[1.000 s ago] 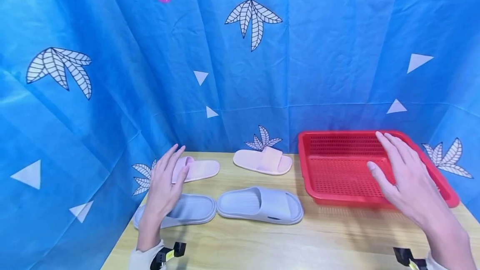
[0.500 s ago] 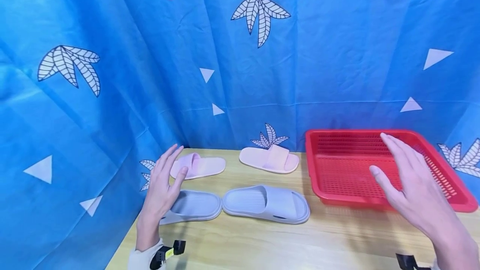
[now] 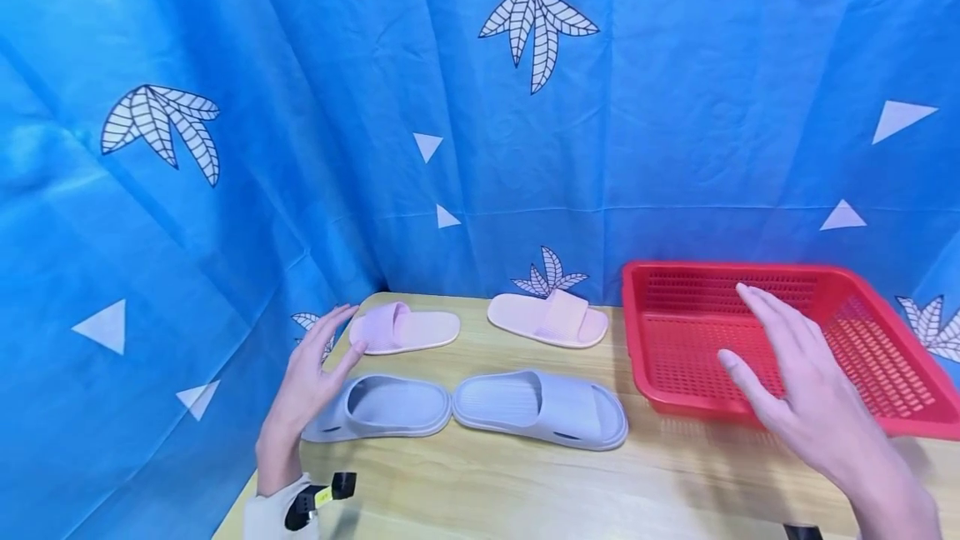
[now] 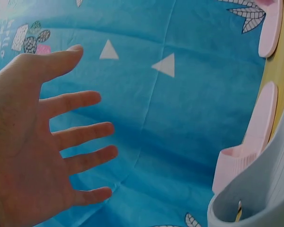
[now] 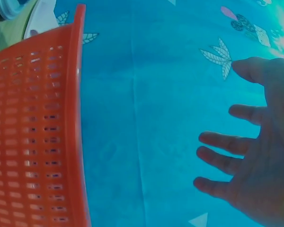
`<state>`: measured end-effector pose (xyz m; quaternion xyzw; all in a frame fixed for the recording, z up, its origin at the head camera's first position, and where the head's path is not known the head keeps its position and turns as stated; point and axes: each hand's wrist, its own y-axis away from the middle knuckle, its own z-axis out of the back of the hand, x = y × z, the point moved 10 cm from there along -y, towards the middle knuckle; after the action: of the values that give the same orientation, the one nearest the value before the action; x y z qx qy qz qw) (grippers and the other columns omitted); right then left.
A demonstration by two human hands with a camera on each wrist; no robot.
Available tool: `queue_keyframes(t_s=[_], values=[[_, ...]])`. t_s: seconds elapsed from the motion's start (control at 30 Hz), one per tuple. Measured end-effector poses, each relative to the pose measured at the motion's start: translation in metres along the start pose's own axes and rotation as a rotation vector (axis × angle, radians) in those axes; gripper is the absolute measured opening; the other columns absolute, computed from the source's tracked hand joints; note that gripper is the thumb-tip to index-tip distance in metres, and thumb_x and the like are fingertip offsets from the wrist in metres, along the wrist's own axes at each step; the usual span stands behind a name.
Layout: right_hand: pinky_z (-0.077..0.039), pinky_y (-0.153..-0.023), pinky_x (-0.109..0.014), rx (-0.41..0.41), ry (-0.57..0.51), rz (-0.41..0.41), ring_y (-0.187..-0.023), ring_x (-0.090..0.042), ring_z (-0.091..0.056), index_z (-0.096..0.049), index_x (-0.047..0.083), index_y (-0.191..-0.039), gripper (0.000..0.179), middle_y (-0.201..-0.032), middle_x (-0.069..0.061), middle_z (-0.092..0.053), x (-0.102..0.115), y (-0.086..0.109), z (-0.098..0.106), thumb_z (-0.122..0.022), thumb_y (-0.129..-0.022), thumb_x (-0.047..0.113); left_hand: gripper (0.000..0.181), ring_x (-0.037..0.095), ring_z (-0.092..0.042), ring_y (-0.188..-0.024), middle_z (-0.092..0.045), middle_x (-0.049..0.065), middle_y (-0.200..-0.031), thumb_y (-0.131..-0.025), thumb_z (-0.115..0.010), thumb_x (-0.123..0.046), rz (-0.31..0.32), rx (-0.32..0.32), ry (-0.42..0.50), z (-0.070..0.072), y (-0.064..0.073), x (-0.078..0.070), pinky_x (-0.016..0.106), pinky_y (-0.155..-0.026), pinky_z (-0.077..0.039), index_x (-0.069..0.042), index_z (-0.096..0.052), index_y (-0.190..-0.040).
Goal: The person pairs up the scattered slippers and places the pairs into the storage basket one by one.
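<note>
My left hand hovers at the left of the table, fingers spread and nothing in it. Close by it lie a grey slipper and, farther back, a pink slipper. In the left wrist view the fingers of that hand stand apart, well clear of the pink slipper. My right hand is raised in front of the red basket, also holding nothing. The right wrist view shows its fingers apart from the basket wall. A second grey slipper and a second pink slipper lie mid-table.
The wooden table carries the slippers in two rows, with the red basket on the right. A blue patterned curtain hangs behind and along the left side.
The head view has turned slightly left, so slippers and basket appear farther right. My left hand has shifted a little down and left, and the right hand slightly left. Both stay empty.
</note>
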<state>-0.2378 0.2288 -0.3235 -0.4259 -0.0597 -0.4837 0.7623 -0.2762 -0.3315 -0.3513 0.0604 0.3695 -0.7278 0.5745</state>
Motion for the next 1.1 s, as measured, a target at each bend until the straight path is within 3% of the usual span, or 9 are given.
queue_keyframes(t_s=[0.17,0.37,0.57,0.73,0.87,1.1], values=[[-0.018,-0.117,-0.067,0.017,-0.004,0.015,-0.142,-0.045,-0.033,-0.031,0.023,-0.162,0.087,-0.161,-0.014,-0.035,0.002,0.002,-0.009,-0.078,-0.090,0.012,0.056,0.044,-0.031,-0.148,-0.042,0.017,-0.158,-0.100,-0.067,-0.031,0.042,0.047,0.001,-0.003,0.001,0.010,0.077,-0.107,-0.025,-0.014,-0.051,-0.151],[-0.025,-0.120,-0.053,0.023,0.029,0.064,-0.139,-0.042,-0.038,-0.034,0.020,-0.162,0.089,-0.159,-0.014,-0.039,0.008,0.001,-0.022,-0.081,-0.086,0.014,0.060,0.048,-0.031,-0.146,-0.040,0.022,-0.158,-0.100,-0.067,-0.036,0.109,0.153,0.001,-0.011,0.007,0.023,0.077,-0.107,-0.026,-0.011,-0.050,-0.151],[-0.031,-0.113,-0.063,0.050,0.045,0.057,-0.138,-0.041,-0.038,-0.033,0.022,-0.162,0.090,-0.158,-0.012,-0.040,0.012,0.001,-0.032,-0.082,-0.086,0.018,0.061,0.050,-0.036,-0.142,-0.039,0.024,-0.158,-0.100,-0.067,-0.038,0.147,0.228,0.009,-0.019,0.011,0.035,0.076,-0.106,-0.028,-0.011,-0.049,-0.152],[-0.039,-0.100,-0.071,0.096,0.043,0.056,-0.139,-0.038,-0.039,-0.033,0.025,-0.162,0.090,-0.158,-0.011,-0.040,0.017,-0.002,-0.051,-0.082,-0.086,0.023,0.062,0.049,-0.036,-0.142,-0.040,0.024,-0.157,-0.099,-0.068,-0.040,0.164,0.244,0.012,-0.024,0.013,0.043,0.076,-0.105,-0.029,-0.013,-0.049,-0.152],[-0.042,-0.097,-0.069,0.119,0.048,0.065,-0.139,-0.035,-0.041,-0.033,0.027,-0.162,0.089,-0.158,-0.009,-0.040,0.021,-0.002,-0.066,-0.082,-0.087,0.028,0.063,0.049,-0.036,-0.142,-0.041,0.024,-0.157,-0.098,-0.069,-0.042,0.175,0.251,-0.004,-0.026,0.016,0.050,0.077,-0.105,-0.029,-0.013,-0.050,-0.151],[-0.044,-0.098,-0.069,0.143,0.067,0.092,-0.140,-0.032,-0.041,-0.033,0.025,-0.162,0.088,-0.158,-0.009,-0.040,0.025,-0.001,-0.080,-0.081,-0.088,0.030,0.062,0.048,-0.039,-0.141,-0.047,0.021,-0.152,-0.096,-0.073,-0.036,0.103,0.193,-0.013,-0.021,0.023,0.053,0.074,-0.105,-0.030,-0.011,-0.052,-0.149]])
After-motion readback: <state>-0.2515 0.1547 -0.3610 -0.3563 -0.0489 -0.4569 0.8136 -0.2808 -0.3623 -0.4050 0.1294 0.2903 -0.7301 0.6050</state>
